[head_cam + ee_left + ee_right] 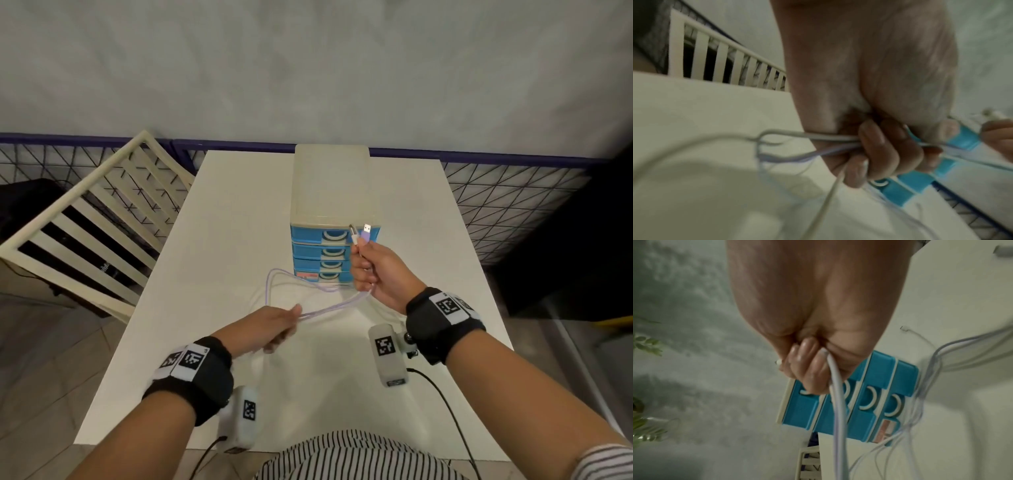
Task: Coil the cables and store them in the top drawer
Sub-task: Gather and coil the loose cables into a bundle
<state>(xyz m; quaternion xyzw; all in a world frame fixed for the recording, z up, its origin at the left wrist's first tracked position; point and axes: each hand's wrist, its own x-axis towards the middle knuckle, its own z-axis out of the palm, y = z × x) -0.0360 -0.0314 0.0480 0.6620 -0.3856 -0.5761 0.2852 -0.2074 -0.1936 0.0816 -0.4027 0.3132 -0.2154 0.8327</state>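
The right hand (375, 270) is hanging in front of the drawer unit (334, 192), fingers curled tight round the cables (329, 306) just below their plugs (360, 233), which are sticking up past the top drawer (330, 235). One plug has a purple housing, the other a pale one, so two cables, purple and white, are being gathered together. The left hand (274, 329) is sitting nearer the person than the drawer unit and to its left, fingers closed round the same strands; the left wrist view is showing white and purple strands (830, 142) running through its fist.

Between the two hands the strands are sagging in a shallow curve, and a wide loop is swinging out left of the drawer unit's lowest drawer, just above the tabletop (239, 212). More slack is trailing loose from the left hand toward the person, and a thin white strand is lying on the tabletop by the unit's base.

In my judgement the coiling is only starting: the plug ends are paired and anchored, one loose loop is taking shape, but no tidy bundle exists yet. All four blue drawers are looking closed in the head and right wrist views, so the top drawer is not yet opened. What is remaining appears to be winding the slack into a compact coil, pulling the top drawer out, laying the coil inside and pushing it shut.
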